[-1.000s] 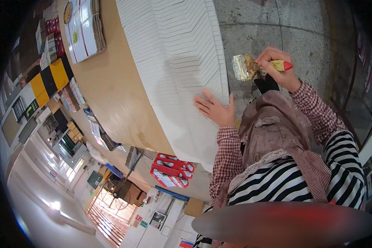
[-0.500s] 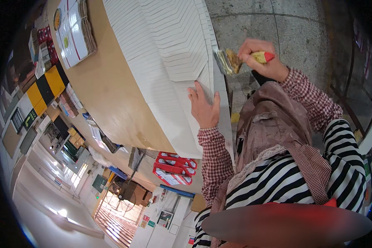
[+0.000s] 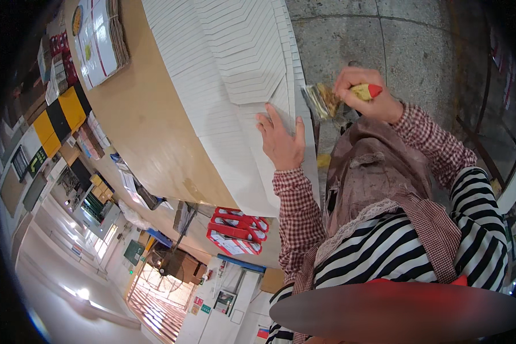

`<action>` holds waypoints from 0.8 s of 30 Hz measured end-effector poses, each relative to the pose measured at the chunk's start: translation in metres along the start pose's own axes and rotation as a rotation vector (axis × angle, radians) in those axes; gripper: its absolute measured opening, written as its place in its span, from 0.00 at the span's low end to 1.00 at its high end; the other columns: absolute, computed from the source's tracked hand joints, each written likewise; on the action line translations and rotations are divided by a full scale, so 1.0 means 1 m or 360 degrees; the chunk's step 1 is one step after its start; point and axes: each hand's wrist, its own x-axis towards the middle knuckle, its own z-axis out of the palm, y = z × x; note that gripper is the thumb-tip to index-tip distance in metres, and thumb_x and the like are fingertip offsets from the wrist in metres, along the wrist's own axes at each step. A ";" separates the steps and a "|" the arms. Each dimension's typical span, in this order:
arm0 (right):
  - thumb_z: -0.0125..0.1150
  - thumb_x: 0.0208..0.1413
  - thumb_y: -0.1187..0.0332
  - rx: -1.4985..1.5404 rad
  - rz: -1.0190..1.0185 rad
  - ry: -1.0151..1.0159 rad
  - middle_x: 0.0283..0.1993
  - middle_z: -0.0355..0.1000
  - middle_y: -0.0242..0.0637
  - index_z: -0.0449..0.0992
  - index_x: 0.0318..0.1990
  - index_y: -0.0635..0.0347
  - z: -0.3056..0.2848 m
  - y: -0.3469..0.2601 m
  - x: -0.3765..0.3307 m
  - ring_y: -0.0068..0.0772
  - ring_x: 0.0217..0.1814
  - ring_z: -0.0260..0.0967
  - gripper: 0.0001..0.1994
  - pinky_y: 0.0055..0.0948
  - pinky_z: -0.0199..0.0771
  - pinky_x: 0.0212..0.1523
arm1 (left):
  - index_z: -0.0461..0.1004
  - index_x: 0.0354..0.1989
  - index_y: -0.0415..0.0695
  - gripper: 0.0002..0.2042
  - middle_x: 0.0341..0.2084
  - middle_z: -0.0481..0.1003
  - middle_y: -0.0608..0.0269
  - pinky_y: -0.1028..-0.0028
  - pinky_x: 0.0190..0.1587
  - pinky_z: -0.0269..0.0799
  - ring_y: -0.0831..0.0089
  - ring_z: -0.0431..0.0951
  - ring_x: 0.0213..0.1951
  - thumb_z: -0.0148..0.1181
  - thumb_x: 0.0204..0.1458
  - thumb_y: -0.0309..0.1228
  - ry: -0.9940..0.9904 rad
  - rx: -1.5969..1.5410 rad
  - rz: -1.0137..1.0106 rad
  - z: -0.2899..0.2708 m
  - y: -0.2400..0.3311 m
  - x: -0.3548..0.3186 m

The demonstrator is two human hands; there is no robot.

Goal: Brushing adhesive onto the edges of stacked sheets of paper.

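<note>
Left hand (image 3: 282,146) lies spread on sheets (image 3: 243,60); right hand (image 3: 368,96) grips brush (image 3: 323,102) by sheets' right edge; sheets appear fully fanned, extent brushed unclear

Overlapping white paper sheets (image 3: 249,69), matt and crisp-edged, lie on a smooth tan worktop (image 3: 149,109) with a soft sheen, near a bundle (image 3: 94,46) with a glossy white face and rough brown cardboard-like edges. The brush (image 3: 328,102) has a blurred, metallic-looking silver end and a smooth yellow handle. Checked sleeves (image 3: 297,212) and a wrinkled, lace-trimmed apron (image 3: 378,166) are matt cloth; the floor (image 3: 344,37) is rough, mottled concrete.
</note>
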 end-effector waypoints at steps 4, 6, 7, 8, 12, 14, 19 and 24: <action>0.56 0.50 0.74 0.0062 0.0019 0.0106 0.30 0.71 0.35 0.71 0.26 0.65 -0.010 -0.015 -0.008 0.26 0.32 0.68 0.05 0.26 0.67 0.33 | 0.48 0.66 0.39 0.42 0.61 0.51 0.28 0.52 0.59 0.57 0.32 0.53 0.61 0.60 0.48 0.48 0.0136 0.0090 -0.0165 0.016 0.016 -0.003; 0.56 0.51 0.74 0.0017 0.0007 0.0163 0.30 0.71 0.36 0.71 0.26 0.65 -0.016 -0.015 -0.011 0.27 0.33 0.68 0.05 0.27 0.67 0.34 | 0.47 0.67 0.40 0.44 0.62 0.47 0.29 0.51 0.61 0.52 0.33 0.49 0.62 0.61 0.46 0.49 0.0288 0.0116 -0.0195 0.033 0.023 -0.006; 0.56 0.51 0.74 -0.0028 0.0025 0.0217 0.30 0.71 0.37 0.71 0.26 0.65 -0.017 -0.013 -0.013 0.28 0.34 0.69 0.05 0.27 0.68 0.35 | 0.45 0.67 0.40 0.46 0.64 0.44 0.29 0.50 0.64 0.47 0.33 0.46 0.64 0.63 0.44 0.50 0.0412 0.0138 -0.0233 0.044 0.024 -0.009; 0.56 0.51 0.74 -0.0022 0.0028 0.0212 0.30 0.71 0.37 0.71 0.26 0.65 -0.016 -0.010 -0.016 0.28 0.34 0.69 0.05 0.27 0.68 0.35 | 0.45 0.67 0.40 0.46 0.64 0.44 0.29 0.50 0.64 0.47 0.33 0.46 0.64 0.63 0.44 0.50 0.0409 0.0143 -0.0241 0.052 0.023 -0.019; 0.56 0.51 0.75 -0.0120 -0.0047 0.0194 0.31 0.71 0.37 0.71 0.27 0.65 -0.015 -0.008 -0.025 0.28 0.33 0.69 0.04 0.27 0.68 0.35 | 0.44 0.68 0.40 0.49 0.65 0.40 0.31 0.48 0.65 0.38 0.33 0.40 0.65 0.63 0.44 0.53 0.0348 0.0270 -0.0484 0.062 0.005 -0.062; 0.56 0.51 0.75 -0.0158 -0.0053 0.0195 0.31 0.71 0.37 0.71 0.27 0.65 -0.012 -0.008 -0.026 0.27 0.33 0.69 0.04 0.27 0.68 0.35 | 0.44 0.68 0.41 0.47 0.64 0.44 0.30 0.49 0.64 0.44 0.33 0.43 0.65 0.61 0.46 0.53 0.0223 0.0145 -0.0235 0.050 -0.008 -0.067; 0.56 0.52 0.75 -0.0205 -0.0318 0.0339 0.30 0.70 0.35 0.71 0.29 0.65 -0.003 -0.002 -0.002 0.25 0.32 0.68 0.03 0.24 0.67 0.32 | 0.49 0.66 0.39 0.39 0.62 0.51 0.29 0.55 0.62 0.53 0.35 0.52 0.62 0.56 0.51 0.49 0.0006 -0.0076 -0.0065 0.014 -0.027 -0.063; 0.56 0.52 0.75 -0.0201 -0.0278 0.0273 0.29 0.69 0.35 0.71 0.28 0.65 0.015 0.007 -0.013 0.26 0.30 0.66 0.04 0.24 0.66 0.31 | 0.51 0.65 0.39 0.37 0.61 0.54 0.31 0.55 0.61 0.55 0.35 0.55 0.61 0.57 0.51 0.46 -0.0107 -0.0181 -0.0059 0.002 -0.032 -0.060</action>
